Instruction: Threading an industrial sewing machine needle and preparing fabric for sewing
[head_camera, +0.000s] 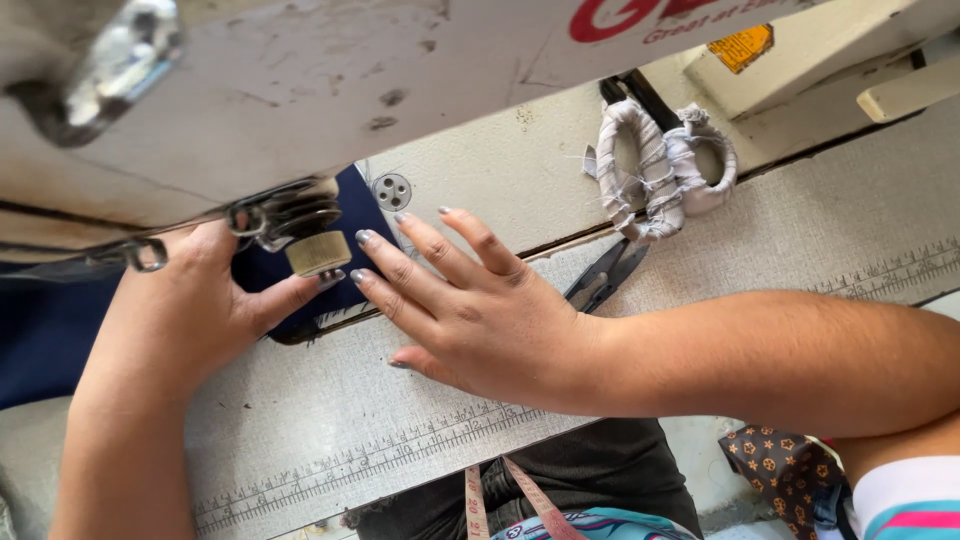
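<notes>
I look down past the pale arm of a sewing machine (300, 90) onto its table. Dark blue cloth (350, 215) lies on the machine bed under the arm, partly hidden by it. My left hand (190, 310) rests flat at the cloth's left side, thumb pointing right under the tension knob (318, 252). My right hand (470, 305) lies flat with fingers spread, fingertips on the cloth's right edge. Neither hand grips anything.
Scissors (655, 170) with cloth-wrapped handles lie on the machine bed beyond my right hand, blades toward it. A printed ruler strip (350, 460) runs along the table's front edge. A pink measuring tape (520, 505) hangs at my lap. Patterned brown fabric (780, 465) sits at lower right.
</notes>
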